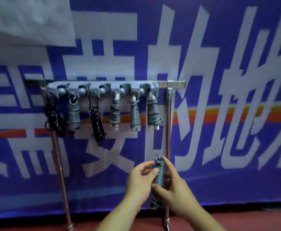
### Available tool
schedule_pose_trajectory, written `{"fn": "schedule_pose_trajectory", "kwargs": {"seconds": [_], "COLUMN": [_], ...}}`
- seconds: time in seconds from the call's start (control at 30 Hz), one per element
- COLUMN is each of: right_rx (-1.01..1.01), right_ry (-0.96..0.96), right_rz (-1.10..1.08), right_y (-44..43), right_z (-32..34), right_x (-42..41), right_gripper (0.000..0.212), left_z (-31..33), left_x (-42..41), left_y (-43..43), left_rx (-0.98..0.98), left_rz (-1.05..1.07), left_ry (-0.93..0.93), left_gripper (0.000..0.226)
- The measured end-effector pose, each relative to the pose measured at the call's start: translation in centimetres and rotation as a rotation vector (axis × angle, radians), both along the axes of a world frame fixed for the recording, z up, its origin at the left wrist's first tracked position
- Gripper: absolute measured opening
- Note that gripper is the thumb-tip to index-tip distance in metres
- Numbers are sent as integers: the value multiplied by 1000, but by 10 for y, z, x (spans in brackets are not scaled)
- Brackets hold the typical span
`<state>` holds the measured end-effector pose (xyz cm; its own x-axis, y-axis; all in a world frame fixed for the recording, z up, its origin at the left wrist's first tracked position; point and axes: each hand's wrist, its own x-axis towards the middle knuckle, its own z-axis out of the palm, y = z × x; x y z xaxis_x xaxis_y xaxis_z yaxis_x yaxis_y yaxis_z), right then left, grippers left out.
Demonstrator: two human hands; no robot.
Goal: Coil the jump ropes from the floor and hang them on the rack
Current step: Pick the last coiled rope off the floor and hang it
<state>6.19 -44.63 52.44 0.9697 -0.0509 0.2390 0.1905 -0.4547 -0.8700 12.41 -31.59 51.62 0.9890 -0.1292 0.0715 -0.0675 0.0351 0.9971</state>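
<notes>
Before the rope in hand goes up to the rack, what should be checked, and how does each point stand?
1. Rope wound into a bundle: ok, the gray rope is coiled tight.
2. Grip: ok, left hand and right hand both hold it.
3. Loop for hanging: ok, a loop sticks out on top.
4. Loose ends tucked: not ok, strands dangle below the hands.
5. Free hook on the rack: cannot tell; six ropes hang there.

The single head-worn camera is looking forward and slightly down, facing the blue banner [203, 180] squarely from close by; the rack [103, 86] is sitting left of centre, red floor [253, 219] edging the near bottom.
</notes>
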Motion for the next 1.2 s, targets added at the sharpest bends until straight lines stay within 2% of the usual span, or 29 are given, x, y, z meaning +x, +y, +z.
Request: {"fn": "schedule_pose_trajectory", "kwargs": {"seconds": [0.2,0.33,0.47,0.77,0.97,1.13,1.2], "right_rx": [-129,-106,-76,-18,-73,-136,-159], "right_ry": [-137,-197,-236,-163,-89,-81,-69], "right_rz": [-21,-2,-26,-61,-30,-21,-28], "right_y": [12,24,22,2,-14,-18,-18], "right_z": [113,158,186,210,210,212,215], "right_x": [22,47,66,97,106,108,110], "right_gripper": [86,84,88,82,47,60,53], "left_z": [114,165,199,222,219,219,221], "left_x": [20,46,68,87,97,104,105], "left_y": [3,4,-3,-32,-34,-31,-30], "left_rx": [-98,-150,-163,12,62,129,178], "left_rz": [65,141,108,103,123,148,107], "left_ry": [-128,-148,-117,-173,-163,-227,-242], "left_gripper": [12,11,11,27,30,40,40]}}
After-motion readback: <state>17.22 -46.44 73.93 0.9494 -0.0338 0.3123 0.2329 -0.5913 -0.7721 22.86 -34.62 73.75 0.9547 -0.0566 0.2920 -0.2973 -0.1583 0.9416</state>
